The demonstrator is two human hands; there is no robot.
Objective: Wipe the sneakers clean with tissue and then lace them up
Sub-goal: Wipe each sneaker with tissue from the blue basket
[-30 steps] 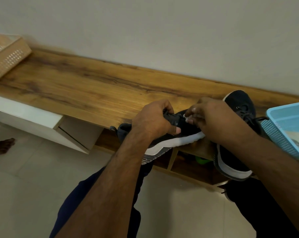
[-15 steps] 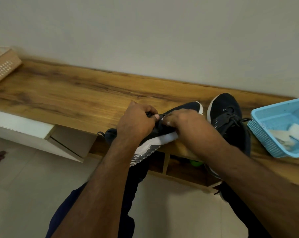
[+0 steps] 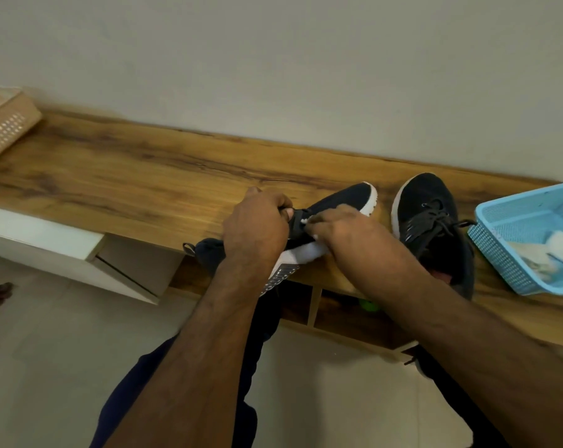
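A black sneaker with a white sole [image 3: 345,197] lies tilted on its side on the wooden bench [image 3: 128,176], its heel hanging over the front edge. My left hand [image 3: 257,227] grips its upper around the tongue. My right hand [image 3: 341,232] pinches something small at the eyelets right beside the left hand; it looks like a lace end, but my fingers hide most of it. A second black sneaker [image 3: 432,221], with its laces in place, stands upright just to the right.
A blue plastic basket [image 3: 500,253] with white tissue [image 3: 561,247] in it sits at the bench's right end. A tan basket [image 3: 5,127] is at the far left. A white drawer unit [image 3: 41,244] and open shelves lie below the bench.
My head view has shifted, so the bench and basket sit further left in frame. Both hands stay close together on the tilted sneaker, working at its eyelets.
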